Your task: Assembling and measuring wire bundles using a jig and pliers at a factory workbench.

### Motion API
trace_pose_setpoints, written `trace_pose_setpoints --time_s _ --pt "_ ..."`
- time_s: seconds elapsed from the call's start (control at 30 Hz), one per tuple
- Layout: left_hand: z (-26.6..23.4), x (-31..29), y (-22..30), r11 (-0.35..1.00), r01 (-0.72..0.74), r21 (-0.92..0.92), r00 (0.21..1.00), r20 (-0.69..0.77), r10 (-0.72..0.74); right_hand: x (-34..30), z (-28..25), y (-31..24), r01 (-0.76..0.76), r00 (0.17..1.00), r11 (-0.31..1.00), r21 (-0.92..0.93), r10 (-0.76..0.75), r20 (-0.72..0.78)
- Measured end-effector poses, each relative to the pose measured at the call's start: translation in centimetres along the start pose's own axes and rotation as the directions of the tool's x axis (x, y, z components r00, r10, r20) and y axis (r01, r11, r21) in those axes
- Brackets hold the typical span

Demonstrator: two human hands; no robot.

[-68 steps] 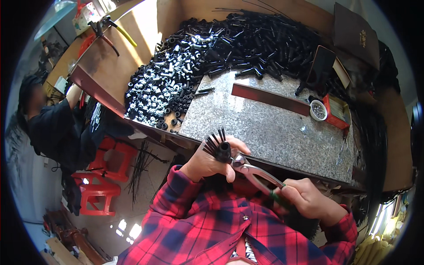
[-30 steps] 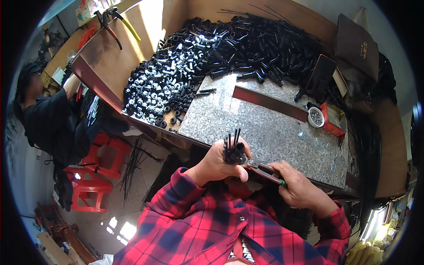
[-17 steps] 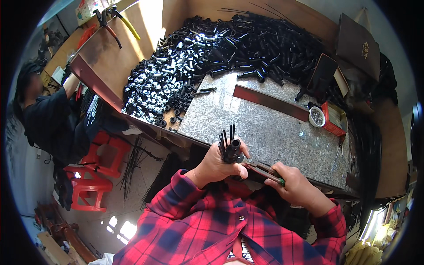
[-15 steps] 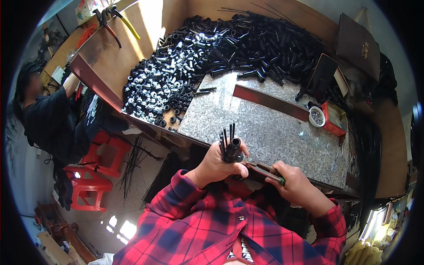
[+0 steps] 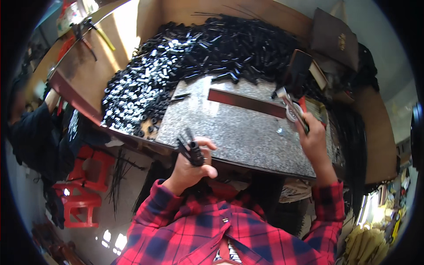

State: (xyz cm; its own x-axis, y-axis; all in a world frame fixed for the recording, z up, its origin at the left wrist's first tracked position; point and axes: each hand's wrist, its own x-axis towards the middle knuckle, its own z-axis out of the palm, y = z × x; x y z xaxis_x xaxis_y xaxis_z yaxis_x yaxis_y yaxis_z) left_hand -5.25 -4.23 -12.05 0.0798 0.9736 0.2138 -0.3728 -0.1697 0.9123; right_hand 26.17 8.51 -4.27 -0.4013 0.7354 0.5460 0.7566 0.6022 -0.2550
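My left hand is closed round a black tubular part with thin black strips beside it, held at the near edge of the table. Its thumb and index finger stick out to the right. My right hand grips a pair of pliers by the handles, over the right side of the table. The metal head of the pliers lies above a small white bowl, partly covering it. Motion blurs the pliers and the black parts, so their finer details do not show.
A heap of black tubular parts covers the table's back. A dark flat bar lies on the speckled tabletop. More pliers hang on the left partition. A co-worker sits at left near red stools.
My right hand has carried the pliers away from the black parts, forward and right to the white bowl. My left hand still holds the parts. The whole view has shifted.
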Motion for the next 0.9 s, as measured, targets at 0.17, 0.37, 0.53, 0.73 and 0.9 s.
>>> trace_pose_setpoints --time_s 0.17,0.37,0.53,0.73,0.9 --pt "0.5 -0.1 0.6 0.995 -0.074 0.063 0.997 0.042 0.072 2.6 0.3 6.2 -0.080 0.986 0.930 -0.359 0.126 0.108" --pt "0.2 -0.6 0.7 0.994 -0.077 0.077 0.997 0.024 0.075 3.8 2.7 7.1 -0.014 0.963 0.857 -0.515 0.150 0.223" --pt "0.3 -0.7 0.4 0.997 -0.071 0.022 0.997 0.004 0.071 4.2 4.2 8.3 0.074 0.942 0.859 -0.506 0.107 0.319" --pt "0.3 -0.6 0.2 0.997 -0.071 -0.014 0.997 -0.011 0.071 4.7 3.9 6.5 0.010 0.940 0.865 -0.501 0.162 0.299" --pt "0.5 -0.5 0.6 0.994 -0.033 0.107 0.999 0.005 0.033 4.4 3.9 7.5 -0.009 0.944 0.861 -0.508 0.175 0.280"
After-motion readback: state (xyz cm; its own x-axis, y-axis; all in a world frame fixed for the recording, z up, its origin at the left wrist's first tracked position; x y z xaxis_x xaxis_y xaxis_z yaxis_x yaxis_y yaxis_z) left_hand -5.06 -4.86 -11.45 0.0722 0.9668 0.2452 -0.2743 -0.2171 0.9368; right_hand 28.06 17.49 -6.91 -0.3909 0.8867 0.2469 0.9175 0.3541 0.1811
